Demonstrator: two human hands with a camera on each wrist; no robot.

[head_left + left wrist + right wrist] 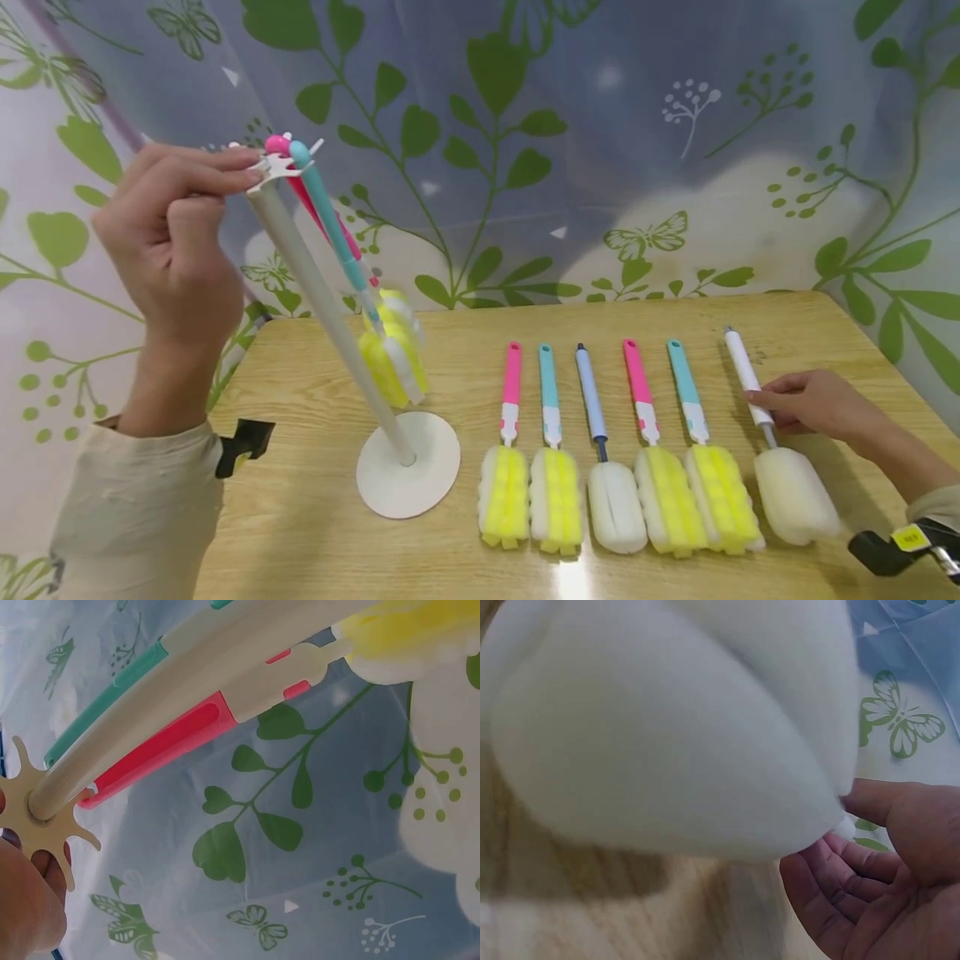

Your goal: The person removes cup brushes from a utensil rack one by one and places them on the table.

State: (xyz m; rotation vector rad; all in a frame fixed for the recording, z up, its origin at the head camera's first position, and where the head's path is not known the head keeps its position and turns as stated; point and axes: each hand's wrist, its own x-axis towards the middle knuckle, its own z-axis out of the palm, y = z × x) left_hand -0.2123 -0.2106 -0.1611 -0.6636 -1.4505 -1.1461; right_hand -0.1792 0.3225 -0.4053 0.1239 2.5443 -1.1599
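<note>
My left hand (176, 225) pinches the hooked top of a white stand (327, 308) at the left, its pole slanting down to a round base. From the hooks hang a teal-handled sponge brush (330, 221) and a pink-handled sponge brush (161, 754), with yellow-and-white heads (393, 354). At the far right, my right hand (832, 412) holds the white handle of a white sponge brush (797, 496) between thumb and fingers. Its thick sponge head (667, 735) fills much of the right wrist view and hides part of the grip.
Several sponge brushes lie in a row on the wooden table (300, 500): pink-handled (512, 383), teal-handled (550, 383), blue-handled (591, 396), then another pink (637, 379) and teal (684, 379). Behind the table hangs a leaf-patterned curtain (600, 208).
</note>
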